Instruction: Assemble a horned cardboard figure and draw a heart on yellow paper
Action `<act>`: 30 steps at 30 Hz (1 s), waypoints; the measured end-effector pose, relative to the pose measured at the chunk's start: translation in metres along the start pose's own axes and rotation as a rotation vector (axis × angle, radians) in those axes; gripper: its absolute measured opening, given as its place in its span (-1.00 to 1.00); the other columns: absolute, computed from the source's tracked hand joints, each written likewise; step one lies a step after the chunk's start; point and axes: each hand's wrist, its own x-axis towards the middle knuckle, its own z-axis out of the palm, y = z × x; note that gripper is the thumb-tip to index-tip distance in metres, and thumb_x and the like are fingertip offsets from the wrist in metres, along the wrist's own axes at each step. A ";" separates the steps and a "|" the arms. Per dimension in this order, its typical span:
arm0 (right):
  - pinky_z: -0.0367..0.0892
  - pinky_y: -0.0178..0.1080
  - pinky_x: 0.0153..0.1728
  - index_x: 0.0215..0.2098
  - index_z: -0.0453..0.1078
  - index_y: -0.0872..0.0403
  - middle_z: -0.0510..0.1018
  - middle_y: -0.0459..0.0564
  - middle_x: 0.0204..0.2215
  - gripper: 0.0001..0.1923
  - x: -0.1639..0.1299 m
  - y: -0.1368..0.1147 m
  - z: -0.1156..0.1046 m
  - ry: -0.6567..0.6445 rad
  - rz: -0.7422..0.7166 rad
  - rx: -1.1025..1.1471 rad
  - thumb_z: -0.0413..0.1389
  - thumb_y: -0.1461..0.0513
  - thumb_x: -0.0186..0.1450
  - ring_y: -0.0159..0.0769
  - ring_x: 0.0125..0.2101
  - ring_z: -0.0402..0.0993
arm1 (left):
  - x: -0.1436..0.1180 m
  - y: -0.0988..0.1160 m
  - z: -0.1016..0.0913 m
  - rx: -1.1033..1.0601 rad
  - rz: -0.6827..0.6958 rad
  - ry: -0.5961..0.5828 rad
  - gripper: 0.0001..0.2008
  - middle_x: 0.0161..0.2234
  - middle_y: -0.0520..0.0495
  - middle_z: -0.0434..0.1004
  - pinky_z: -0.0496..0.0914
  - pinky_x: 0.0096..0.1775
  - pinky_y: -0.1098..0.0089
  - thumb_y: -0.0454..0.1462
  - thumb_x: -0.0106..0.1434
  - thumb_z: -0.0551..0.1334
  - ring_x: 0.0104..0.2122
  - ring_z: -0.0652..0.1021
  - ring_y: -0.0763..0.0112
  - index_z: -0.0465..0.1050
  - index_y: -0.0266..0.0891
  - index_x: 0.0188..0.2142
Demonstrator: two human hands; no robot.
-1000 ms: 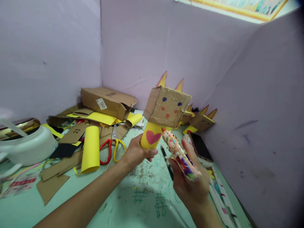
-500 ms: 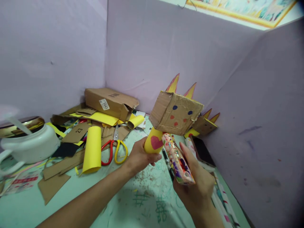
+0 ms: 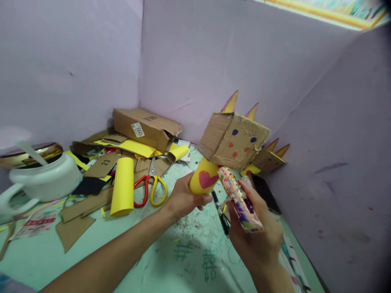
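Note:
My left hand (image 3: pixel 186 195) is closed around the yellow paper tube (image 3: pixel 200 177) with a pink heart, the body of a cardboard puppet. Its box head (image 3: pixel 235 140) is tilted, with blue and red dots and yellow spikes edged in pink on top. My right hand (image 3: pixel 259 228) grips an oblong, glossy, floral-patterned thing (image 3: pixel 240 199). Its far end points at the tube just under the head; whether it touches I cannot tell. Below lies a black marker (image 3: pixel 218 207). Left of my left hand are scissors (image 3: pixel 151 187) with red and yellow handles and another yellow tube (image 3: pixel 122 187).
A cardboard box (image 3: pixel 146 128) lies at the back over cardboard scraps (image 3: pixel 104 165). On the left stands a white pot (image 3: pixel 50 179). A second spiked cardboard head (image 3: pixel 270 158) and a dark phone (image 3: pixel 265 193) are by the right wall. Walls enclose the green table (image 3: pixel 122 252).
The view has turned slightly, so everything sits a little further right and most of it higher. Both hands keep their holds, and the floral thing stays close to the puppet's neck.

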 end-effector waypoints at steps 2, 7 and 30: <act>0.32 -0.20 -0.41 0.06 0.20 -0.02 0.55 0.03 -0.19 -0.54 0.000 -0.002 -0.001 0.000 0.037 0.058 0.00 0.28 0.16 -0.10 -0.34 0.53 | 0.000 -0.001 -0.001 -0.018 -0.007 -0.003 -0.67 -0.62 0.12 0.36 0.30 -0.66 0.48 -0.38 -0.21 0.36 -0.66 0.35 0.56 0.32 -0.29 -0.41; 0.33 -0.22 -0.45 -0.01 0.26 0.03 0.55 0.06 -0.23 -0.61 0.000 -0.003 -0.002 0.010 0.054 0.072 0.00 0.28 0.16 -0.13 -0.37 0.54 | 0.001 -0.002 -0.002 -0.021 0.000 -0.008 -0.66 -0.61 0.13 0.36 0.31 -0.65 0.47 -0.37 -0.21 0.36 -0.66 0.36 0.55 0.30 -0.28 -0.40; 0.32 -0.24 -0.50 -0.04 0.28 0.10 0.53 0.09 -0.27 -0.64 -0.004 0.008 0.002 0.079 0.049 0.141 0.06 0.22 0.19 -0.18 -0.44 0.50 | 0.000 0.002 -0.002 0.010 -0.012 0.009 -0.69 -0.64 0.12 0.39 0.33 -0.66 0.45 -0.38 -0.20 0.36 -0.69 0.38 0.53 0.32 -0.30 -0.43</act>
